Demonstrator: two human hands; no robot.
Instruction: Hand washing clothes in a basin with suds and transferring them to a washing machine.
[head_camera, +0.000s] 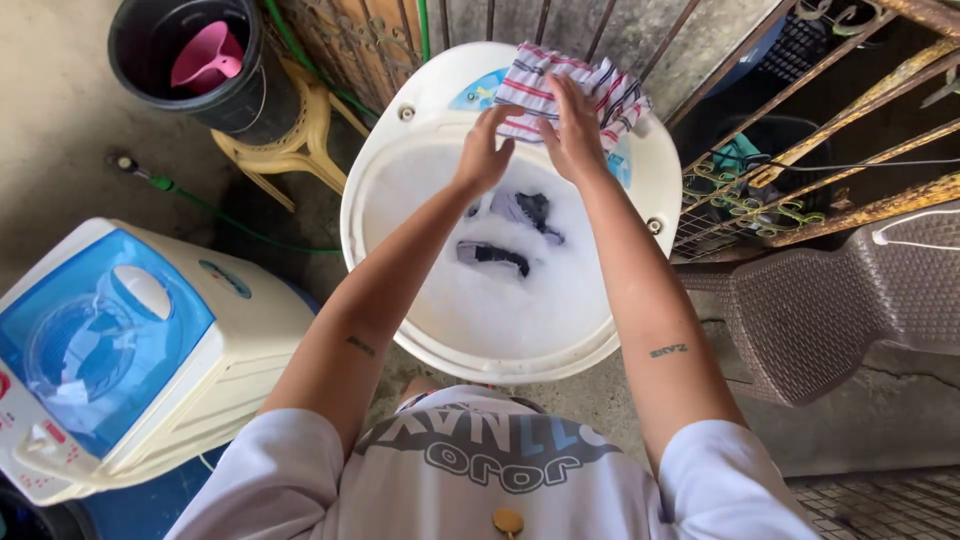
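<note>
I see both hands, left hand (482, 155) and right hand (575, 130), clasping the red-and-blue striped white cloth (570, 88) against the round white suds-filled washing tub (510, 215) rim, probably for scrubbing support.

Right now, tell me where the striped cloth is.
In the head view, the striped cloth lies at top centre on the far rim of the white washing tub, held by the left hand and right hand above the foamy water.

Iron railing (560, 25) close behind, suds-filled tub (500, 300) below
</note>
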